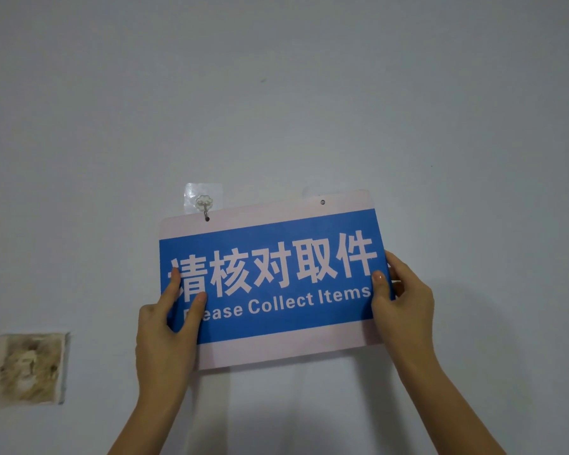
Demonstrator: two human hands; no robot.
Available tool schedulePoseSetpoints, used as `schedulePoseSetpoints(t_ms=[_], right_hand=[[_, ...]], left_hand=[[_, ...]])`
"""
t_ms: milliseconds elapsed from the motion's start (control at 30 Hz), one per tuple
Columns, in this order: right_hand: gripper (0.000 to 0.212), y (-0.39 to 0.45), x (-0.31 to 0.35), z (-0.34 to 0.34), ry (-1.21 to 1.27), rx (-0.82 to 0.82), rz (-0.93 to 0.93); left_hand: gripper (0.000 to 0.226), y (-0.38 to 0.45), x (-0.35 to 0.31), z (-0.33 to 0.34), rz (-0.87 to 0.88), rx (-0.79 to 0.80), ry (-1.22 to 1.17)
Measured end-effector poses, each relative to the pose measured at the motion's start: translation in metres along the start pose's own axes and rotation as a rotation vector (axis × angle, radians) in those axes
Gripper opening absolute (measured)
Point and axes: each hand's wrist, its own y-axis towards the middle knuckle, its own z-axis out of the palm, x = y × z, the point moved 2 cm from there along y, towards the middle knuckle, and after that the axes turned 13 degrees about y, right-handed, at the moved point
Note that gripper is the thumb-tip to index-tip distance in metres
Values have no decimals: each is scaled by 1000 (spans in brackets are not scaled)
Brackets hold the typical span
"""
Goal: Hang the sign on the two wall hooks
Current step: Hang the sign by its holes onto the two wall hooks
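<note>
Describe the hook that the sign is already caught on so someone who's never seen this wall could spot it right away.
On the plain pale wall, find the blue and white sign held in both hands. Just above its upper left corner sits a clear adhesive hook, a transparent square patch with a small flower-shaped knob whose metal wire dips into the sign's left hole. The right hole is empty.

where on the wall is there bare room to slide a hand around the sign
Bare grey wall lies open above the blue and white rectangular sign and right of the right hand. It is crowded by the clear adhesive hook at the top left hole. Left of the left hand sits a stained square patch.
</note>
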Motion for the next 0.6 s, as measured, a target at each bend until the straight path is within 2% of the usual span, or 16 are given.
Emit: schedulePoseSetpoints(t_ms=[333, 600], right_hand=[[36, -9, -10, 0, -5, -7, -13], [34, -23, -20, 5, 17, -16, 51]], left_hand=[[56, 8, 8, -2, 49, 11, 28], [53, 10, 5, -12, 88, -3, 59]])
